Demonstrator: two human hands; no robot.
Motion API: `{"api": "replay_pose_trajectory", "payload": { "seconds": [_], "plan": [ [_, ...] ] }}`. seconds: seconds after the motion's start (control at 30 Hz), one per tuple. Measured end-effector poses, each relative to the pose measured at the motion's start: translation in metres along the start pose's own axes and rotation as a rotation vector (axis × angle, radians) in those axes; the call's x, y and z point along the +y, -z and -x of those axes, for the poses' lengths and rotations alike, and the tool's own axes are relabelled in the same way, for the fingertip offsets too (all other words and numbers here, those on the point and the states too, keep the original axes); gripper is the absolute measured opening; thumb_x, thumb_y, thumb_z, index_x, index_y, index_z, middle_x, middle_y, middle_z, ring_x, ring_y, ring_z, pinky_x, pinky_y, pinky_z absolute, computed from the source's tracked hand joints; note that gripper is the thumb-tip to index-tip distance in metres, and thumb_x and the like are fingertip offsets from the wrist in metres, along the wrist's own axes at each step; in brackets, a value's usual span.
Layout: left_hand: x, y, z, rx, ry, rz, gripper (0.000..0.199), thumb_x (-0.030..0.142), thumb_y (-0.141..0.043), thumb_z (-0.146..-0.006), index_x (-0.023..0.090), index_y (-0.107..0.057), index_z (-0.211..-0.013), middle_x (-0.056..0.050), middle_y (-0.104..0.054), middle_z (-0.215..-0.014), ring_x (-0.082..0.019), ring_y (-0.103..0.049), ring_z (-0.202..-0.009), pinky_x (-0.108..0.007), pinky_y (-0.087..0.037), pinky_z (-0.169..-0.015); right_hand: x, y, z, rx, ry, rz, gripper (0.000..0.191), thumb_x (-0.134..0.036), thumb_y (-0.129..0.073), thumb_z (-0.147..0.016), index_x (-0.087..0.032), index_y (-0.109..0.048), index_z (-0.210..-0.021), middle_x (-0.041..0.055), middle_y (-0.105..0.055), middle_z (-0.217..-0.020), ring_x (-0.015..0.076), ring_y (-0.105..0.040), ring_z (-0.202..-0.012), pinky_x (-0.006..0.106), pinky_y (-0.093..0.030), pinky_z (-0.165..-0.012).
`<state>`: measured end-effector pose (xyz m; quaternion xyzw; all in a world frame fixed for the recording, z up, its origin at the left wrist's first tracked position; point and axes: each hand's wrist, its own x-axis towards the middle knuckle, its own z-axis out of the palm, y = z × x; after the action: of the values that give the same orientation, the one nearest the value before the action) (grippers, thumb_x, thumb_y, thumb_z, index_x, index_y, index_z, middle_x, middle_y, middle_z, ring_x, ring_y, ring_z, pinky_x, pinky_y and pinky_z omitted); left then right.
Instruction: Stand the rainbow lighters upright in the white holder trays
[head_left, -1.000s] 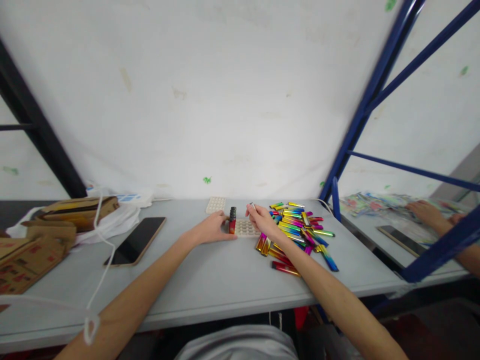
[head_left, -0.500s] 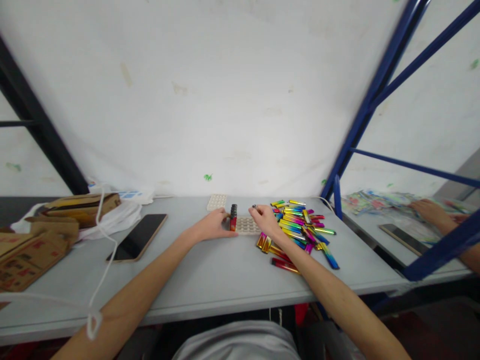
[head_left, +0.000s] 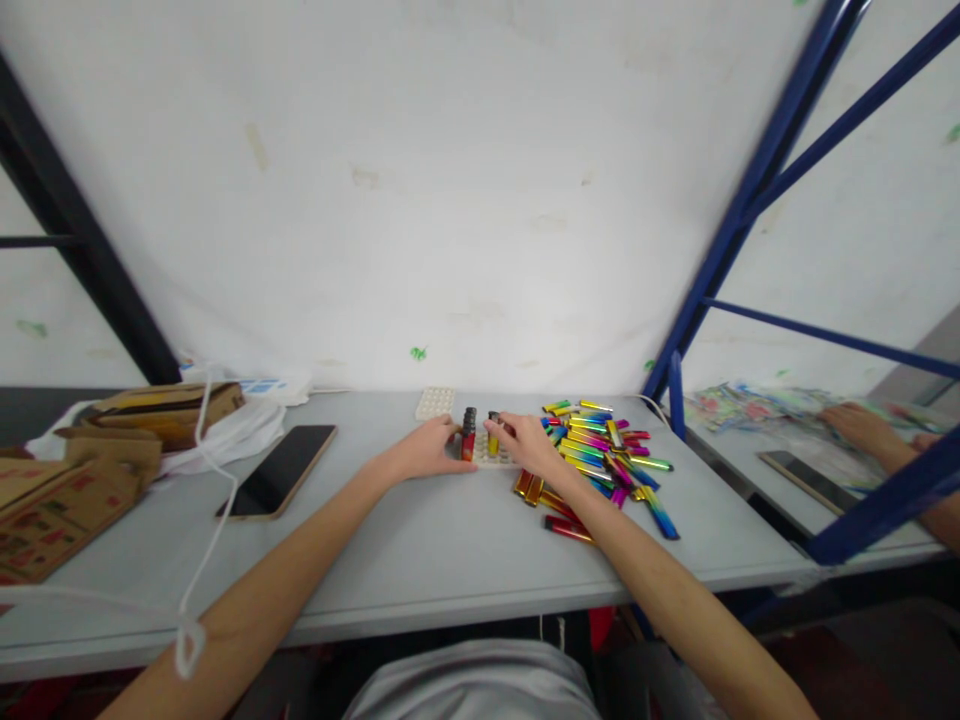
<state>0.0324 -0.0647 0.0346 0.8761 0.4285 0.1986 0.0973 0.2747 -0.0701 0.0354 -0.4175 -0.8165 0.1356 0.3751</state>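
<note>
At the left end of a cream tray with rows of holes (head_left: 504,456) stands a row of lighters with black tops, the front one red (head_left: 468,446). My left hand (head_left: 427,448) curls around this row from the left, thumb at the front, other fingers partly hidden behind. A yellow lighter (head_left: 493,440) is upright over the tray, just right of the row, pinched in my right hand (head_left: 529,443). Whether its base sits in a hole, I cannot tell. Beside my right hand lies a loose pile of shiny coloured lighters (head_left: 589,455).
A second cream tray (head_left: 435,402) lies behind my left hand. Left are a phone (head_left: 279,472), cardboard boxes (head_left: 82,495) and a white cable (head_left: 217,540). A blue metal frame (head_left: 724,235) rises on the right. Beyond it, another person's hand (head_left: 859,425) rests near a second phone (head_left: 808,482).
My right hand has turned and moved slightly left and down toward the tray, so the yellow lighter now shows upright beside the red one. My left hand has stayed in place.
</note>
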Motion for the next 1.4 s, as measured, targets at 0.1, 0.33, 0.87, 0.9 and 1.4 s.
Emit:
{"api": "replay_pose_trajectory", "payload": {
  "seconds": [0.1,0.33,0.87,0.9,1.4],
  "plan": [
    [0.001,0.001,0.0,-0.013,0.006,-0.011,0.061,0.071,-0.076,-0.076,0.017,-0.076,-0.104,-0.013,-0.072,-0.102,-0.031,-0.068,-0.095,-0.038,-0.055,-0.086,0.003,-0.002,-0.001,0.027,-0.035,-0.003,0.046,-0.055,-0.05,-0.107,-0.023,-0.056,-0.074,0.0022,-0.062,-0.067,0.0182,-0.053,-0.064,0.03,-0.039,-0.067],
    [0.001,0.0,0.001,-0.003,0.016,-0.019,0.06,0.07,-0.077,-0.074,0.018,-0.076,-0.104,-0.012,-0.072,-0.102,-0.031,-0.067,-0.095,-0.038,-0.055,-0.086,0.009,-0.009,-0.005,-0.069,0.025,0.0,0.033,-0.045,-0.057,-0.106,-0.022,-0.059,-0.082,0.0015,-0.064,-0.076,0.0179,-0.055,-0.072,0.029,-0.042,-0.073],
    [-0.001,-0.002,0.0,-0.009,0.019,-0.041,0.063,0.072,-0.076,-0.074,0.017,-0.075,-0.103,-0.013,-0.072,-0.103,-0.032,-0.068,-0.094,-0.039,-0.056,-0.087,0.021,-0.03,-0.019,-0.18,0.061,0.277,0.009,-0.018,-0.054,-0.107,-0.017,-0.062,-0.104,0.0129,-0.07,-0.107,0.0229,-0.063,-0.099,0.034,-0.049,-0.092],
    [-0.002,-0.002,0.0,-0.017,0.016,-0.044,0.064,0.072,-0.076,-0.075,0.016,-0.075,-0.105,-0.014,-0.072,-0.105,-0.032,-0.068,-0.095,-0.039,-0.056,-0.087,0.021,-0.03,-0.019,-0.2,0.055,0.288,0.009,-0.018,-0.053,-0.107,-0.016,-0.063,-0.107,0.0134,-0.07,-0.108,0.0229,-0.064,-0.099,0.033,-0.049,-0.092],
    [0.002,0.001,0.0,-0.038,0.018,-0.042,0.066,0.074,-0.072,-0.076,0.016,-0.074,-0.107,-0.013,-0.071,-0.107,-0.032,-0.067,-0.1,-0.04,-0.055,-0.093,0.016,0.026,-0.003,-0.046,-0.029,0.526,0.034,-0.032,-0.044,-0.112,-0.018,-0.065,-0.134,0.0165,-0.068,-0.13,0.0289,-0.063,-0.121,0.042,-0.047,-0.106]
  ]
}}
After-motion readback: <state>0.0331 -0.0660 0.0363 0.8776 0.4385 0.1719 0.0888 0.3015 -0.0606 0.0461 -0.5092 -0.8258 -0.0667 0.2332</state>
